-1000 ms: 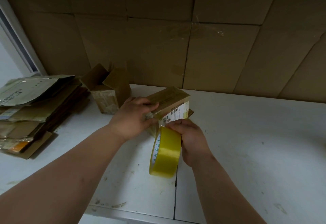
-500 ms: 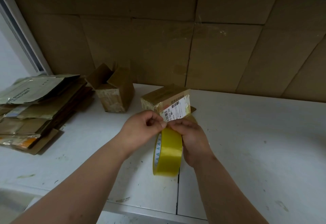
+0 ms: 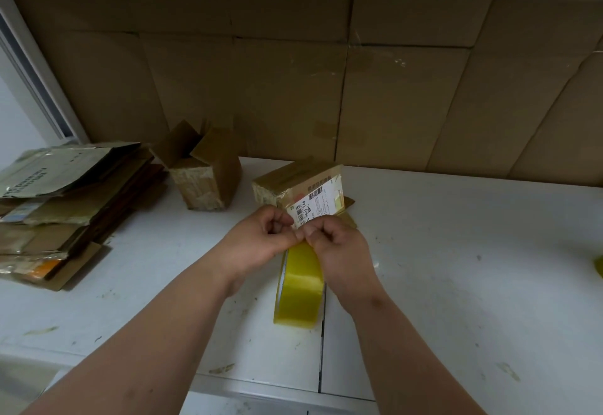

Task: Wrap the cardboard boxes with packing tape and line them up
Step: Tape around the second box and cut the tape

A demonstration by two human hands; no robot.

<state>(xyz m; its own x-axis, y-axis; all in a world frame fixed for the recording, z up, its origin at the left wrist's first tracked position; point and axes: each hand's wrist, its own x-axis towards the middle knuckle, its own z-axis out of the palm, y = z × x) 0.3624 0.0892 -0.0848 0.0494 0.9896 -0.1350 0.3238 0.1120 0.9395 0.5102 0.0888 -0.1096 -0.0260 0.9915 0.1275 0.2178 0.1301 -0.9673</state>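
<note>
A small closed cardboard box [image 3: 295, 179] with a white barcode label lies on the white table [image 3: 456, 267]. Just in front of it a yellowish roll of packing tape [image 3: 300, 290] stands on edge. My right hand [image 3: 339, 248] grips the top of the roll. My left hand [image 3: 257, 238] pinches at the tape's edge right beside the right fingers, both in front of the box's label. A second small cardboard box [image 3: 205, 179] with open flaps stands to the left.
A pile of flattened cardboard boxes [image 3: 55, 205] lies at the table's left end. Large cardboard sheets [image 3: 326, 88] line the back wall. A yellowish object [image 3: 598, 266] peeks in at the right edge. A seam runs through the table under the roll.
My left hand has left the top of the labelled box and come down to the roll, where it pinches the tape next to my right hand. The box lies free.
</note>
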